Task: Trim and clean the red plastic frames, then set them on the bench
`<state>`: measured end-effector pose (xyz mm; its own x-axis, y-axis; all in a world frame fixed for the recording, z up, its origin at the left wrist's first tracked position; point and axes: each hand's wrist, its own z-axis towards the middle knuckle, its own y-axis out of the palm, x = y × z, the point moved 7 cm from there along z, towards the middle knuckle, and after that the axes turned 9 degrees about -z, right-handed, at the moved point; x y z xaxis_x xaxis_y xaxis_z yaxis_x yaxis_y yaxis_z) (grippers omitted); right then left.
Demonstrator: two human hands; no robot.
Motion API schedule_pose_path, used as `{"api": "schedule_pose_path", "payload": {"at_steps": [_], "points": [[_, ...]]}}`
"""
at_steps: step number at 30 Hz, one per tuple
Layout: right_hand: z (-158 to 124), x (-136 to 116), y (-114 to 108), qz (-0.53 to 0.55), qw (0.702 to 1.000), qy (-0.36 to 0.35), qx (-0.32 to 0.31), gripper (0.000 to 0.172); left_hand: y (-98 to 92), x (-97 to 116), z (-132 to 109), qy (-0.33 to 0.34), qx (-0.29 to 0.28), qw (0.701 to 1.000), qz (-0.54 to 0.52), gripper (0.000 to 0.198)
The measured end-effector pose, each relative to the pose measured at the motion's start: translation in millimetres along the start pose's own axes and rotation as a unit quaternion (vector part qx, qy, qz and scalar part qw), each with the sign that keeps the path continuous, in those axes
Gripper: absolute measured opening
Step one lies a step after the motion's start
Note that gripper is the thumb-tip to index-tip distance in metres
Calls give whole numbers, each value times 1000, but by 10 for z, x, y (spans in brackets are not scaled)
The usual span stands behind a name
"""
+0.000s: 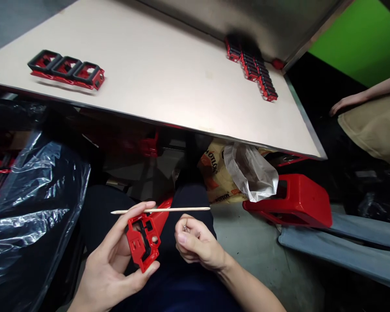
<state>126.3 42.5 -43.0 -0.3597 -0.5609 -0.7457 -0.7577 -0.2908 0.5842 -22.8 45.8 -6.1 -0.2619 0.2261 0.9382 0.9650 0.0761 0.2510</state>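
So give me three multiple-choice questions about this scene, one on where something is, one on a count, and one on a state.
1. Where is the black-and-red frame row?
A) On the table
B) On the floor
C) On the black plastic sheet

2. How many square openings does that row show?
A) Two
B) Three
C) Five

3. How does the wooden stick lie?
A) Upright in a hole
B) Flat on the table
C) Level, crossing above the red part in the left hand

Answers:
1. A: the row rests on the pale tabletop.
2. B: three black frames stand side by side.
3. C: the stick runs level across the top of the red part, its end over the right hand.
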Motion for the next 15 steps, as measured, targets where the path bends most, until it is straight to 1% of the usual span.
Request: {"api": "schedule_pose_path", "payload": {"at_steps": [5,8,10,13,15], "points": [[77,-110,-59,-100,988,-79,84,40,24,-15,-3,-2,-21,1000,9,66],[114,-211,-55,-139,977,-128,97,48,28,-26,-12,-4,-24,1000,17,66],[134,-259,-49,-143,974,-150,97,49,36,-45,-21,-11,-27,999,13,66],[155,-300,-30,-144,970,-174,93,36,61,-77,-41,-23,-35,999,-4,68],[150,-341,-22,-153,962,-203,99,28,75,-90,-55,-26,-38,999,-15,68]]}}
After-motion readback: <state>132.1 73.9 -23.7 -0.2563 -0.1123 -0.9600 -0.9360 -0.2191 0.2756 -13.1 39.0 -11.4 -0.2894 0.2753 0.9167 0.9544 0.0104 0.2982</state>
